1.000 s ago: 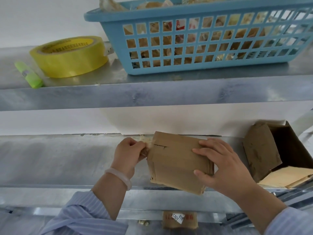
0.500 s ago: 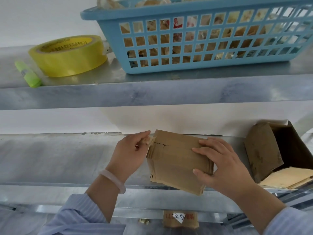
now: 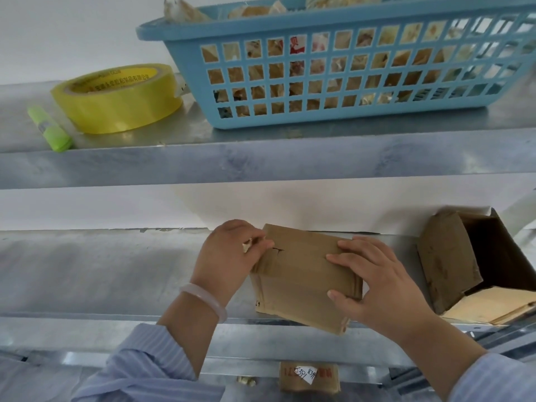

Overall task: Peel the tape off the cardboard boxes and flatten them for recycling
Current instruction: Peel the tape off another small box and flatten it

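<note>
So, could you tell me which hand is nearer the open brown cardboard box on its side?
Right. The right hand, gripping the small taped carton, is just left of the open brown cardboard box; the left hand, pinching tape, is farther left.

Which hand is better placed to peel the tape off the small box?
The left hand: its fingers pinch the tape end at the left edge of the box; the right hand holds it steady.

Left hand [image 3: 229, 256], right hand [image 3: 377, 282]: were bare. Left sleeve [image 3: 145, 369], right sleeve [image 3: 499, 378]: were pale blue cloth with fine lighter stripes. Bangle [image 3: 204, 300]: was smooth, milky-pale, one piece, on the left wrist.
</note>
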Action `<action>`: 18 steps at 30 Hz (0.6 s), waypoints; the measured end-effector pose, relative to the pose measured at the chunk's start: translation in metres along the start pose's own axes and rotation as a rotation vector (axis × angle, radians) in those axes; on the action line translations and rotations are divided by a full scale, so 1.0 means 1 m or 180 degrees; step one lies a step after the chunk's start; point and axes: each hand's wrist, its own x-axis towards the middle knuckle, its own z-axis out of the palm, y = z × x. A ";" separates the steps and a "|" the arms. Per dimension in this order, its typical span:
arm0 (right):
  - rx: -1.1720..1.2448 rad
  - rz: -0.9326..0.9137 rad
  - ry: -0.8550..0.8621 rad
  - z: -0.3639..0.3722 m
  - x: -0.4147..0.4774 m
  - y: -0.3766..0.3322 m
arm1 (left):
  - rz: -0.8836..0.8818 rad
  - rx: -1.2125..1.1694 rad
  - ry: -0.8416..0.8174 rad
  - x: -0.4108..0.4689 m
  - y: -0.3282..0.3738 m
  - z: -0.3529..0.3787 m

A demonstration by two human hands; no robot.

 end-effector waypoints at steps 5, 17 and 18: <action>0.0015 -0.0013 -0.0006 0.000 -0.002 0.000 | -0.0599 -0.0387 -0.0263 0.009 -0.003 -0.003; -0.0047 -0.0054 0.0000 0.002 -0.001 0.002 | -0.1096 -0.0192 -0.0625 0.020 0.001 0.002; -0.0039 -0.0058 0.0009 0.002 -0.001 0.002 | -0.1258 -0.0357 -0.0570 0.020 -0.002 0.004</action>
